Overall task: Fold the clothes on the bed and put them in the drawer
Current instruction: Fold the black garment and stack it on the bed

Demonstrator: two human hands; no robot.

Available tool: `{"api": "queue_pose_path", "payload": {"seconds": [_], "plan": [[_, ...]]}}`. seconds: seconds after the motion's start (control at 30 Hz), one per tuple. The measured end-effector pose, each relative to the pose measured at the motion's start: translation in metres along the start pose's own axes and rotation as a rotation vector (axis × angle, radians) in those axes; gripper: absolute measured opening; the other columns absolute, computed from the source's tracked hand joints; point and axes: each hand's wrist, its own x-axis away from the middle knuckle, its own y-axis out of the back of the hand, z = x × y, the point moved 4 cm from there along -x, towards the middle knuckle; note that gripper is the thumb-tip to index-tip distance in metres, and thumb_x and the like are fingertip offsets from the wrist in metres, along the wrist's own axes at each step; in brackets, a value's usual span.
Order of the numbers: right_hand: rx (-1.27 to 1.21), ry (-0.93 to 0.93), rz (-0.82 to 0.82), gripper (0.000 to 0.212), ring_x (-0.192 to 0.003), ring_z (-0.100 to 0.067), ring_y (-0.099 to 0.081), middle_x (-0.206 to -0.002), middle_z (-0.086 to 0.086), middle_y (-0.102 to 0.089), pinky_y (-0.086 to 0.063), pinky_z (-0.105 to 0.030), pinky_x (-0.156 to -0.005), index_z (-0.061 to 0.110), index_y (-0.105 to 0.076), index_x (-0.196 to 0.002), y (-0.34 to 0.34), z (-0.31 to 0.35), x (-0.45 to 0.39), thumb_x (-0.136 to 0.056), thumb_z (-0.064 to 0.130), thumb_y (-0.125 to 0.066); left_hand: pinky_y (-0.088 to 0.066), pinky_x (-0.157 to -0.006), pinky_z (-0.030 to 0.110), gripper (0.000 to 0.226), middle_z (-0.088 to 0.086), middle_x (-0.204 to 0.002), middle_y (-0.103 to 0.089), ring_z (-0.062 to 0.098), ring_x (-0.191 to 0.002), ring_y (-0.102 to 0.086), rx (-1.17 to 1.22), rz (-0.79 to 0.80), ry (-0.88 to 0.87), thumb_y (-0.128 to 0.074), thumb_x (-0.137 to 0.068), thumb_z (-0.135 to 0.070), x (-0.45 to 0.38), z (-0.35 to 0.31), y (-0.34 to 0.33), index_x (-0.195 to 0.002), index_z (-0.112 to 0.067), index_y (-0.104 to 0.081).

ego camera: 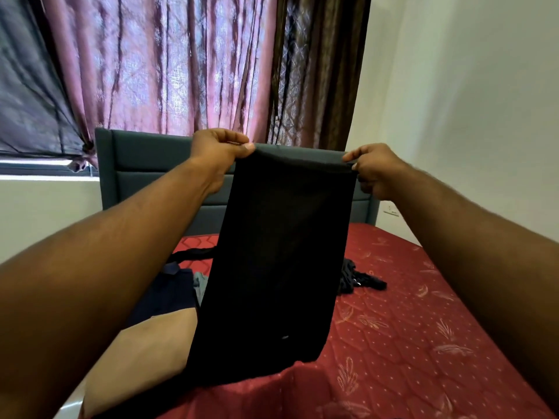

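No readable text, label, brand or number anywhere. Small pale mark low on black garment [272, 267], well below both hands: too small to read.

Pink curtain [169, 65] and brown curtain [320, 71] behind grey headboard [145, 164]; wall socket [390, 210] right.

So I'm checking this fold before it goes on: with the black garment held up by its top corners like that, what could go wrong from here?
1. The left hand and right hand only pinch the black garment at its top edge; a slip would probably drop one corner and spoil the fold.
2. Its hem hangs near the red mattress, so lowering it carelessly may bunch it.
3. The dark clothes lying behind could get caught under it.
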Motion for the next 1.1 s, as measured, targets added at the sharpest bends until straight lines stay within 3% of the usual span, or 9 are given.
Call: {"api": "queue_pose_path", "payload": {"seconds": [0.1, 0.2, 0.33, 0.43, 0.6, 0.77, 0.87, 0.97, 1.1], "plan": [[-0.112, -0.108, 0.062, 0.039, -0.054, -0.012, -0.039, -0.075, -0.008, -0.048, -0.038, -0.02, -0.044, 0.006, -0.063, -0.101, -0.004, -0.014, -0.004, -0.097, -0.008, -0.026, -0.051, -0.07, 0.012, 0.019, 0.002, -0.076, -0.067, 0.005, -0.069, -0.065, -0.18, 0.062, -0.078, -0.078, -0.075, 0.003, -0.008, 0.013, 0.001, -0.09, -0.007, -0.072], [-0.219, -0.148, 0.119, 0.029, -0.06, -0.014, -0.052, -0.075, -0.01, -0.056, -0.048, -0.023, -0.055, 0.004, -0.065, -0.099, -0.016, -0.032, -0.01, -0.092, -0.014, -0.043, -0.052, -0.071, 0.016, 0.022, -0.002, -0.065, -0.062, -0.004, -0.052, -0.056, -0.387, 0.061, -0.099, -0.081, -0.072, 0.002, -0.022, 0.035, 0.004, -0.091, -0.006, -0.074], [-0.196, -0.153, 0.104, 0.023, -0.061, -0.019, -0.057, -0.069, -0.011, -0.06, -0.048, -0.025, -0.056, 0.009, -0.063, -0.074, -0.047, -0.052, -0.033, -0.08, -0.012, -0.067, -0.05, -0.07, 0.025, 0.011, 0.003, -0.073, -0.069, 0.008, -0.064, -0.061, -0.802, 0.104, -0.145, -0.082, -0.075, -0.009, -0.052, 0.064, 0.002, -0.085, -0.009, -0.076], [0.089, 0.0, -0.011, 0.018, -0.072, -0.021, -0.064, -0.075, -0.009, -0.066, -0.053, -0.029, -0.068, 0.012, -0.067, -0.069, -0.052, -0.045, -0.064, -0.077, -0.002, -0.076, -0.049, -0.076, 0.029, 0.006, 0.009, -0.084, -0.071, 0.021, -0.078, -0.066, -0.941, 0.13, -0.156, -0.078, -0.08, -0.014, -0.076, 0.069, -0.006, -0.083, -0.01, -0.075], [0.172, 0.227, -0.156, 0.012, -0.086, -0.02, -0.066, -0.086, -0.004, -0.071, -0.055, -0.04, -0.087, 0.021, -0.069, -0.072, -0.025, -0.01, -0.092, -0.081, 0.017, -0.075, -0.05, -0.086, 0.036, 0.012, 0.009, -0.093, -0.065, 0.022, -0.087, -0.061, -0.746, 0.004, -0.283, -0.07, -0.089, -0.023, -0.097, 0.038, -0.017, -0.082, -0.013, -0.069], [-0.233, 0.359, -0.048, 0.015, -0.07, -0.003, -0.056, -0.078, 0.003, -0.061, -0.048, -0.015, -0.063, 0.015, -0.063, -0.088, -0.006, -0.005, -0.037, -0.097, 0.025, -0.056, -0.04, -0.07, 0.036, 0.024, 0.008, -0.078, -0.049, 0.02, -0.074, -0.045, -0.137, 0.045, -0.251, -0.05, -0.1, -0.031, -0.058, 0.035, -0.017, -0.081, -0.018, -0.054], [-0.303, 0.399, -0.066, 0.025, -0.066, -0.005, -0.05, -0.074, 0.0, -0.054, -0.044, -0.02, -0.061, 0.006, -0.061, -0.088, -0.019, -0.049, 0.016, -0.098, 0.028, -0.053, -0.04, -0.062, 0.03, 0.026, 0.001, -0.072, -0.044, 0.011, -0.065, -0.042, -0.012, -0.002, -0.217, -0.044, -0.103, -0.032, -0.001, 0.074, -0.009, -0.079, -0.023, -0.049], [-0.308, 0.338, -0.098, 0.029, -0.059, -0.003, -0.039, -0.063, 0.006, -0.043, -0.035, -0.021, -0.054, 0.013, -0.053, -0.073, -0.049, -0.127, 0.08, -0.099, 0.026, -0.054, -0.035, -0.05, 0.019, 0.029, -0.004, -0.065, -0.038, -0.001, -0.054, -0.035, -0.058, -0.029, -0.155, -0.04, -0.105, -0.026, 0.08, 0.143, 0.002, -0.076, -0.025, -0.045], [-0.289, 0.181, -0.038, 0.031, -0.061, -0.003, -0.038, -0.061, 0.012, -0.042, -0.033, -0.026, -0.054, 0.023, -0.051, -0.065, -0.088, -0.231, 0.18, -0.089, 0.042, -0.059, -0.035, -0.056, 0.018, 0.03, -0.003, -0.066, -0.041, -0.001, -0.062, -0.037, -0.166, -0.036, -0.054, -0.042, -0.104, -0.025, 0.2, 0.246, 0.038, -0.075, -0.022, -0.05]]}}
